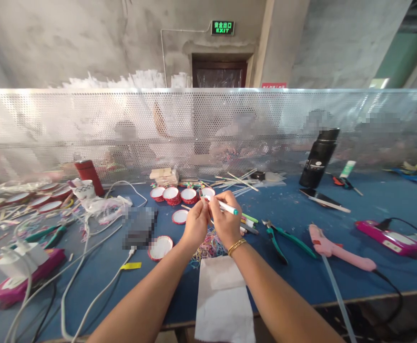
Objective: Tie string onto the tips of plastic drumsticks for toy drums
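My right hand is closed around a white marker pen with a teal end, its tip pointing left. My left hand pinches a small thin flat piece, and the marker's tip is close to it; I cannot tell whether they touch. Both hands meet above a tangle of coloured threads. Behind them stand red-rimmed round pieces with white faces, some in stacks. Nearer, another white-faced round piece lies left of my left forearm. A white sheet hangs over the table's front edge.
Green-handled cutters, a pink glue gun and a magenta power strip lie right. A black bottle stands behind. Left are a phone, white cables and a red bottle. A perforated screen runs across the back.
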A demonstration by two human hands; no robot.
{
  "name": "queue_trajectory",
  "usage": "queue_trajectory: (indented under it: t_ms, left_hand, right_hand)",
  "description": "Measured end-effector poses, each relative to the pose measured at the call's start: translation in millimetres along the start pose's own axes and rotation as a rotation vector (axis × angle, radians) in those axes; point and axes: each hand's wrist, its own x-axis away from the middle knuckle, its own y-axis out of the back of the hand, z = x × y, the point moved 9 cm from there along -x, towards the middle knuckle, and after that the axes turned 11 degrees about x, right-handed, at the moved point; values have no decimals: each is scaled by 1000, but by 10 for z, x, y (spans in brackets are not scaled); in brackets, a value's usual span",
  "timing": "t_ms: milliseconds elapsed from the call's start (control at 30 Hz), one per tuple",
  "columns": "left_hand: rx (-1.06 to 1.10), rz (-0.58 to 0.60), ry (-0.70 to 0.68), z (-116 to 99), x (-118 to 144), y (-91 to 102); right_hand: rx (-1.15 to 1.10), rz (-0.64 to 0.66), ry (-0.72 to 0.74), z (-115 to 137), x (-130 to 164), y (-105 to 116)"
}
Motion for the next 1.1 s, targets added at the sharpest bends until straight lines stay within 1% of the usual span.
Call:
queue_trajectory:
  t_ms: [133,267,433,533,800,1100]
  left_hand:
    - [-6,15,-9,-4,2,-7]
    - [8,2,-21,10,7,1]
    - [18,-1,6,48,-1,9]
    - [1,9,3,29,-2,6]
    - [-16,5,-22,-21,16,-7]
    - [-19,13,-9,12,-3,-3]
  right_hand:
    - [-7,11,29,46,8,-5]
    - [9,34,64,117,13,-17]
    - [23,22,29,60,2,-10]
    - [21,10,14,30,0,1]
    - [25,35,55,110,16,-21]
    - [8,2,4,21,-2,6]
